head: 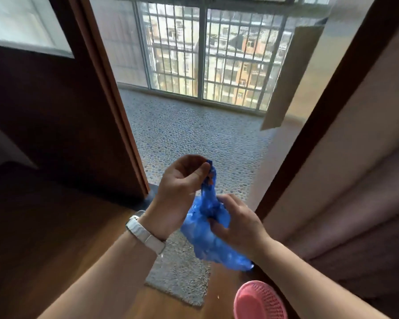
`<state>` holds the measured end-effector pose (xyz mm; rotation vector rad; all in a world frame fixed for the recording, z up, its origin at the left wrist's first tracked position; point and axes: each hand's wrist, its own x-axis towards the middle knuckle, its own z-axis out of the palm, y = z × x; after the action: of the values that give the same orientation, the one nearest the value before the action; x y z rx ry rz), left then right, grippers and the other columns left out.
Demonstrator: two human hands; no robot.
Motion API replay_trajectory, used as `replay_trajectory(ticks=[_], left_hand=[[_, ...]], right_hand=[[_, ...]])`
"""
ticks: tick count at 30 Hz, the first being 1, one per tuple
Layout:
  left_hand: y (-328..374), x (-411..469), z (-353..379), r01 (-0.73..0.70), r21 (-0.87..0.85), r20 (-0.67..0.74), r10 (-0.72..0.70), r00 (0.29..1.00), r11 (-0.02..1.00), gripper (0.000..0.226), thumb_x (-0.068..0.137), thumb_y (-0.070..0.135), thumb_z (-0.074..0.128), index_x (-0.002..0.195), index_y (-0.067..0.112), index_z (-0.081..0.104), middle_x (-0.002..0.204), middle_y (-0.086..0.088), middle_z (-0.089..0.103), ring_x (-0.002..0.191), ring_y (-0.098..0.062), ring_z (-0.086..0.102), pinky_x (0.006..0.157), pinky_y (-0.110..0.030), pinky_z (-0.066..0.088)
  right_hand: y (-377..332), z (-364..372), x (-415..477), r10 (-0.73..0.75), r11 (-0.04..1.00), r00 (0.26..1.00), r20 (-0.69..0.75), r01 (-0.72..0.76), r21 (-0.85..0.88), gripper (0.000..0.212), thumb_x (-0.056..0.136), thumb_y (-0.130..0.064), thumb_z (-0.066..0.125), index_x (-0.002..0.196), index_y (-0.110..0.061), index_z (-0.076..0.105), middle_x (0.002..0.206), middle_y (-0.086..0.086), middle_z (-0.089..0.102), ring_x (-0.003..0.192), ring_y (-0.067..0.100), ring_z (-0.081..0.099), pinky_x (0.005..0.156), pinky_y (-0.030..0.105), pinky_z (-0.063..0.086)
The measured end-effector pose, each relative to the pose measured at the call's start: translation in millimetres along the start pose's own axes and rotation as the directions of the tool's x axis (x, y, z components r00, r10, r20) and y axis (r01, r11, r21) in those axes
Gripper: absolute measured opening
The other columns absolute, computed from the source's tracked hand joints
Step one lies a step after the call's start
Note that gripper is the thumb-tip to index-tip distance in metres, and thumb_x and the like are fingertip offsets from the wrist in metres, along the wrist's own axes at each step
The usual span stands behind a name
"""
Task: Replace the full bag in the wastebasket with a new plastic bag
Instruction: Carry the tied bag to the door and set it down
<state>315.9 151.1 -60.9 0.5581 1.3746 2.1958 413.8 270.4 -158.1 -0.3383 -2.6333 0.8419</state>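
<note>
Left hand [182, 180]: raised, palm toward the camera, thumb and fingertips pinching the twisted top end of the blue bag [205, 240].
Blue bag: in mid-air between the two hands, before the open doorway, up and left of the wastebasket [260, 300]; thin, glossy, faintly see-through plastic, drawn to a narrow neck on top, crumpled and bulging below.
Right hand [237, 223]: lower, back toward the camera, fingers curled into the bag's middle, gripping a bunch of plastic.
Wastebasket: at the bottom edge, pink, round, mesh-walled; partly covered by the right forearm.
Door [44, 111]: far left, swung open, dark brown wood with a pale glass panel on top.
Floor [44, 249]: smooth warm-brown boards.
Watch [145, 234]: white band round the left wrist.
Mat [182, 275]: grey, speckled, rectangular, flat on the boards below the bag; near corner hidden by the left forearm.
Balcony floor [194, 134]: past the doorway, grey, set with small pebbles.
Window [217, 54]: metal frame, grid of bars, apartment blocks beyond.
Cardboard sheet [290, 77]: brown, flat, tilted, right of the window.
Door frame [320, 134]: dark brown, slanting, right of the bag.
</note>
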Motion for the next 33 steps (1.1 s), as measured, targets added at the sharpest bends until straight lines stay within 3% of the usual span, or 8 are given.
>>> replay_trajectory(ticks=[2, 5, 10, 14, 17, 22, 33], left_hand=[[20, 5, -27, -0.008, -0.017, -0.007, 0.008, 1.0, 1.0, 0.021, 0.083, 0.002, 0.062, 0.073, 0.018, 0.07, 0.068, -0.003, 0.066, 0.059, -0.014, 0.059, 0.062, -0.023, 0.05], [49, 15, -65, -0.056, -0.024, -0.057, 0.055, 0.997, 0.998, 0.014, 0.084, 0.0, 0.062, 0.079, 0.012, 0.067, 0.068, -0.005, 0.065, 0.059, -0.014, 0.058, 0.061, -0.023, 0.05], [83, 23, -117, -0.118, -0.006, -0.175, 0.115, 0.978, 0.993, 0.008, 0.085, -0.001, 0.056, 0.085, 0.005, 0.061, 0.069, -0.004, 0.064, 0.062, -0.012, 0.06, 0.061, -0.02, 0.052], [104, 32, -159, -0.132, 0.068, -0.301, 0.147, 0.942, 0.989, 0.009, 0.089, -0.001, 0.052, 0.087, 0.004, 0.059, 0.067, -0.005, 0.062, 0.059, -0.013, 0.058, 0.061, -0.02, 0.052], [119, 46, -197, -0.131, 0.123, -0.388, 0.169, 0.906, 0.984, 0.009, 0.092, 0.001, 0.051, 0.09, 0.005, 0.059, 0.07, -0.006, 0.061, 0.061, -0.013, 0.057, 0.063, -0.021, 0.051], [139, 89, -259, -0.133, 0.209, -0.511, 0.224, 0.83, 0.969, 0.013, 0.094, 0.003, 0.049, 0.089, 0.008, 0.06, 0.072, -0.005, 0.061, 0.065, -0.012, 0.057, 0.065, -0.021, 0.05], [196, 171, -345, -0.171, 0.274, -0.72, 0.319, 0.616, 0.947, 0.017, 0.094, 0.001, 0.048, 0.087, 0.01, 0.06, 0.069, -0.005, 0.06, 0.062, -0.011, 0.057, 0.064, -0.021, 0.051]], right_hand=[[-24, 19, 21, -0.034, 0.999, 0.999, 0.013, 0.034, 0.034, 0.045, 0.071, -0.047, 0.054, 0.112, -0.033, 0.043, 0.104, 0.002, 0.061, 0.088, 0.024, 0.061, 0.072, 0.034, 0.051], [-55, 43, 51, -0.105, 0.992, 0.994, 0.027, 0.103, 0.067, 0.044, 0.073, -0.048, 0.055, 0.114, -0.032, 0.046, 0.106, -0.002, 0.061, 0.088, 0.015, 0.058, 0.072, 0.023, 0.045], [-94, 82, 96, -0.248, 0.963, 0.965, 0.084, 0.237, 0.126, 0.046, 0.076, -0.046, 0.059, 0.118, -0.03, 0.05, 0.113, -0.007, 0.059, 0.092, 0.016, 0.06, 0.073, 0.035, 0.053], [-120, 117, 139, -0.357, 0.929, 0.925, 0.131, 0.336, 0.155, 0.047, 0.074, -0.041, 0.065, 0.117, -0.029, 0.051, 0.117, -0.009, 0.057, 0.098, 0.017, 0.061, 0.077, 0.026, 0.05], [-140, 148, 178, -0.429, 0.895, 0.889, 0.161, 0.395, 0.206, 0.045, 0.074, -0.041, 0.065, 0.114, -0.03, 0.051, 0.115, -0.01, 0.057, 0.096, 0.013, 0.059, 0.073, 0.021, 0.046], [-162, 205, 258, -0.555, 0.805, 0.804, 0.213, 0.454, 0.382, 0.043, 0.077, -0.041, 0.061, 0.117, -0.029, 0.051, 0.116, -0.012, 0.055, 0.098, 0.014, 0.061, 0.077, 0.036, 0.053], [-224, 280, 417, -0.74, 0.66, 0.614, 0.277, 0.582, 0.474, 0.046, 0.075, -0.042, 0.063, 0.117, -0.027, 0.053, 0.112, -0.011, 0.055, 0.096, 0.014, 0.06, 0.076, 0.031, 0.052]])
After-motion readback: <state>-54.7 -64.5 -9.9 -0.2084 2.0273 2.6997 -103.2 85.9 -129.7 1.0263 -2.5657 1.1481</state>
